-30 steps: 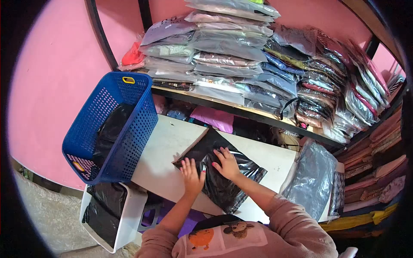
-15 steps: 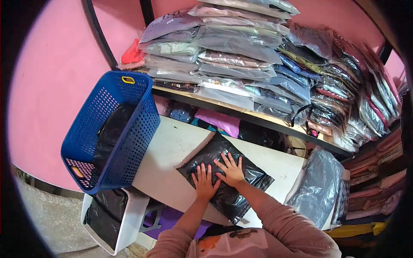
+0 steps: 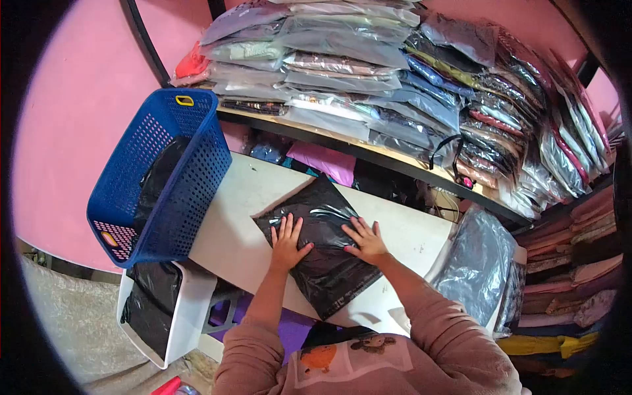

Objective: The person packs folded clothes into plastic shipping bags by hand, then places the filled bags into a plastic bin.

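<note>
A shiny black plastic package (image 3: 320,263) lies flat on the white table (image 3: 227,217), turned cornerwise to me. My left hand (image 3: 286,245) rests palm down on its left side, fingers spread. On its right side lies my right hand (image 3: 366,242), also flat with the fingers apart. Neither hand grips anything. What the package contains is hidden by the black plastic.
A blue perforated basket (image 3: 204,164) holding black packages stands at the table's left end. Below it, a white bin (image 3: 187,322) holds more. Bagged garments (image 3: 342,62) are piled on the shelf behind. A clear-wrapped bundle (image 3: 477,263) lies at the right.
My hands have moved apart, from the middle of the package out to its two sides. The package now lies flatter. The whole view has shifted slightly.
</note>
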{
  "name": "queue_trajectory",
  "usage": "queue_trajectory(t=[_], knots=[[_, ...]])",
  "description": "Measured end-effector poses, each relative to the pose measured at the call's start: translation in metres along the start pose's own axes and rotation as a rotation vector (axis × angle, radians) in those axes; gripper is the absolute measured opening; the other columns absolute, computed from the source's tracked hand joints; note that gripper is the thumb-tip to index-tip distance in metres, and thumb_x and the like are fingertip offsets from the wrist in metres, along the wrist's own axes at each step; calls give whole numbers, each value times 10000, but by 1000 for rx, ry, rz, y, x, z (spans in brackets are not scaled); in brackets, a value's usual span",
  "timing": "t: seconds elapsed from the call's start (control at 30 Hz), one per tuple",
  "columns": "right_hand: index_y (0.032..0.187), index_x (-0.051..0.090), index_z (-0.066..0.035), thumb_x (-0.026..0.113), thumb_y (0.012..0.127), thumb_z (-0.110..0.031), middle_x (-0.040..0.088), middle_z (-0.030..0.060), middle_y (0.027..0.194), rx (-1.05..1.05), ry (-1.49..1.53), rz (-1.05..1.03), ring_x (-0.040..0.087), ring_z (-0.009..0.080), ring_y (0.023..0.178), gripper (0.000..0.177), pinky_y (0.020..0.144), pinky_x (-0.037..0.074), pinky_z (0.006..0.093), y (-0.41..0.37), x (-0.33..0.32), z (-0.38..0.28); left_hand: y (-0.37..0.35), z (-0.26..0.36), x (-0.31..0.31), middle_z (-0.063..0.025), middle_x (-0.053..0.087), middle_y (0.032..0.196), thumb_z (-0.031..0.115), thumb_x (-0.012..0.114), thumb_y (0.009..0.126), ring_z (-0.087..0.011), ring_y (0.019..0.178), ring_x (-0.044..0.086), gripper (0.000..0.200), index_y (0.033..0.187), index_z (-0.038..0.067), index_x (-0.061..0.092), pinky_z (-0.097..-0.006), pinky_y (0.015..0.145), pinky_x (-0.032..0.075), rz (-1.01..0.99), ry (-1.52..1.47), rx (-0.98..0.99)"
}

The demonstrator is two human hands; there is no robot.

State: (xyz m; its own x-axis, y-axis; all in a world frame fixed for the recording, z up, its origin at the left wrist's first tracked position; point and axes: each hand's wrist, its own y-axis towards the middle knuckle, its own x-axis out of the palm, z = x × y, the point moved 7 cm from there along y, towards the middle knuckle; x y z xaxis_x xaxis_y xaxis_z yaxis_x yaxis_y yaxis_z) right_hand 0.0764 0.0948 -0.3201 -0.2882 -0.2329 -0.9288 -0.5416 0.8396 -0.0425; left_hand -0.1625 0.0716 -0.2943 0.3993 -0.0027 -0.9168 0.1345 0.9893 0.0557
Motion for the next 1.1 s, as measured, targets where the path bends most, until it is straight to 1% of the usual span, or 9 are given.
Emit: queue_trajectory(t=[0.1,0.2,0.23,0.27,0.4,0.6,0.7,0.9,1.1], knots=[[1452,323,-289,577,865,-461,250,51,1537,39,-29,-4,210,288,1422,662,1095,165,617,-43,-4,29,-8,9,-3,-177,221,1531,420,644,790,-380,1411,190,805,1464,133,310,-610,1103,108,-3,24,-178],[1444,345,-273,610,857,-370,266,52,1530,79,-9,-49,224,285,1417,651,1100,190,598,-72,-9,54,-53,44,2,-191,225,1523,383,631,802,-409,1406,177,783,1459,109,307,-614,1099,118,128,-115,-84],[1440,353,-269,623,852,-336,272,52,1528,88,17,-61,230,283,1415,652,1100,198,594,-78,-8,60,-70,59,9,-193,228,1520,376,628,803,-413,1405,174,781,1457,96,305,-612,1100,121,53,-92,-27],[1346,480,-209,649,812,-225,402,63,1439,42,-7,31,367,296,1335,560,1066,313,525,-84,-24,56,-90,74,14,-194,231,1518,368,625,805,-418,1404,172,780,1455,83,302,-609,1101,123,-24,-67,29],[1148,611,-116,611,755,-48,570,67,1210,-160,132,51,552,283,1102,399,942,448,399,-92,-42,55,-151,94,41,-191,236,1515,347,617,807,-414,1406,170,781,1453,53,290,-585,1112,131,-146,108,-8],[1231,574,-172,526,813,-63,542,23,1287,-388,-153,-181,527,228,1182,435,970,436,380,-92,-24,53,-181,87,36,-166,235,1525,363,670,732,-337,1414,216,891,1460,53,260,-540,1140,139,-338,-70,87],[1273,547,-196,506,839,-104,523,4,1321,-437,-224,-260,514,208,1208,446,979,436,374,-84,-19,57,-178,81,36,-164,227,1531,364,725,688,-311,1425,200,977,1473,61,229,-522,1150,123,-410,-1,98],[1115,622,-145,519,844,-138,586,25,1229,-524,-153,-220,544,232,1150,290,953,460,360,-84,-5,60,-162,58,25,-102,255,1535,311,740,643,-284,1417,241,949,1460,134,291,-511,1158,124,-429,-61,65],[988,638,-105,622,805,-151,669,75,988,-321,169,-36,616,268,971,189,864,500,373,-109,12,61,-177,51,15,-78,298,1516,257,751,610,-249,1405,275,921,1429,143,345,-514,1157,143,-438,19,88]])
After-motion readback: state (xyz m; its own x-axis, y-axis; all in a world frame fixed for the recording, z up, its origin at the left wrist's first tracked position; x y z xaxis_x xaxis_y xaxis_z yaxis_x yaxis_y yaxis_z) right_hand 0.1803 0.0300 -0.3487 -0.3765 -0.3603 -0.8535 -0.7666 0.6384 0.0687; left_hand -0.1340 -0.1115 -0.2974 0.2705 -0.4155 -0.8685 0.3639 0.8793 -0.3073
